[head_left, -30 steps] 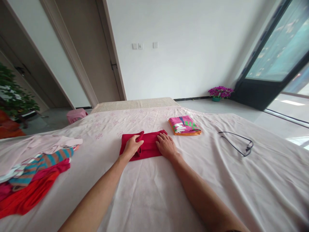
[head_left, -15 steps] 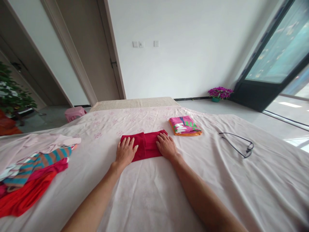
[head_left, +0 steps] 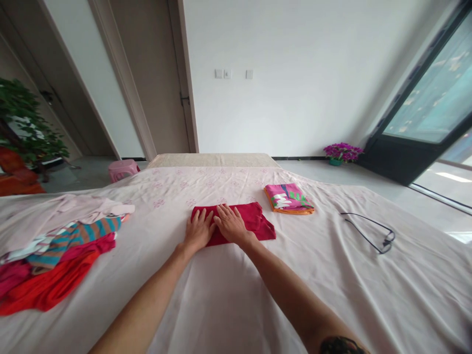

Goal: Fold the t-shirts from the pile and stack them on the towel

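A dark red garment (head_left: 252, 216) lies folded on the pale, flower-patterned cloth (head_left: 228, 295) in front of me. My left hand (head_left: 199, 228) rests flat on its left end, fingers spread. Close beside it, my right hand (head_left: 231, 223) lies open on the middle of the garment, palm down. The two hands almost touch. Beyond my right hand, a loose corner of the red fabric sticks out at the lower right. What kind of garment it is cannot be made out. A folded pink and orange garment (head_left: 289, 198) with a printed front sits just to the right.
On the left lies a loose pile of clothes (head_left: 73, 241) in pink, stripes and red. Black-framed glasses (head_left: 383, 236) rest at the right. Past the cloth stand a pink stool (head_left: 123, 169), a leafy plant (head_left: 29, 123) and a pot of purple flowers (head_left: 342, 152).
My right hand has moved left from the garment's right end to beside my left hand. The garment's right side now shows a folded-over layer with a corner sticking out. The view has shifted slightly.
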A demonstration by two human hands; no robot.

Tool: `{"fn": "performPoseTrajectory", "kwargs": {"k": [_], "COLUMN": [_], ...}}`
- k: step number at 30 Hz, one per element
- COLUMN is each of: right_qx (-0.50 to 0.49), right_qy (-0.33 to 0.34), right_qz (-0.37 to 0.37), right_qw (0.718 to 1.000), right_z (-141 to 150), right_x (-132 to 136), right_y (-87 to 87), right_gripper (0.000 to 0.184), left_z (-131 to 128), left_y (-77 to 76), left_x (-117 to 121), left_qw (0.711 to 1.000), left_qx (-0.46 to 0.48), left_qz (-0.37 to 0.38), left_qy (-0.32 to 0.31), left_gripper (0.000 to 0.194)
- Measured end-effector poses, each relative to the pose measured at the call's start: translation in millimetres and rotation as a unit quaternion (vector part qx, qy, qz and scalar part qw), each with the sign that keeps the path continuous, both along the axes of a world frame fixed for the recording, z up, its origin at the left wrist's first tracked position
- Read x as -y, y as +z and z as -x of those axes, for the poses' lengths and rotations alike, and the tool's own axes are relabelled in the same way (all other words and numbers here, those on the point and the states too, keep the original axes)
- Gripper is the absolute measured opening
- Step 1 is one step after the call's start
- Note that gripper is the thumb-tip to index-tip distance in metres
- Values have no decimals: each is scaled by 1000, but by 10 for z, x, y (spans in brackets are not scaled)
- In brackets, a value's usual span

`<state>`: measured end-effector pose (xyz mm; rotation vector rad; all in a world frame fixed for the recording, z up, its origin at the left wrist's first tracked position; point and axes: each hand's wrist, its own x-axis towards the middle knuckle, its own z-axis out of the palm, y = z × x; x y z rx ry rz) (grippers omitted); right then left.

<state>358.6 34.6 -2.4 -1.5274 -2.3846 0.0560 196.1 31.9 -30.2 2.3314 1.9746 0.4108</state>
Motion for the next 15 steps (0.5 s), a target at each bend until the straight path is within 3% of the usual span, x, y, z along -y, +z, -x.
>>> {"fn": "performPoseTrajectory", "kwargs": {"k": [6, 11, 15], "right_qx": [29, 30, 31], "right_qy": [-23, -32, -26], "right_qz": [-44, -51, -45], "right_qw": [998, 998, 998], "right_z": [-126, -191, -216], "right_x": [-58, -82, -86], "right_y": [-325, -359, -357], "right_gripper": [59, 62, 64], "left_z": [274, 418, 495], "left_y": [-44, -118, -89], "left_x": [-120, -201, -166], "left_qw": [998, 982, 962], "left_qx": [48, 160, 240], "left_qz": [-7, -24, -19], "left_qy": [47, 93, 132], "left_gripper": [51, 50, 48]}}
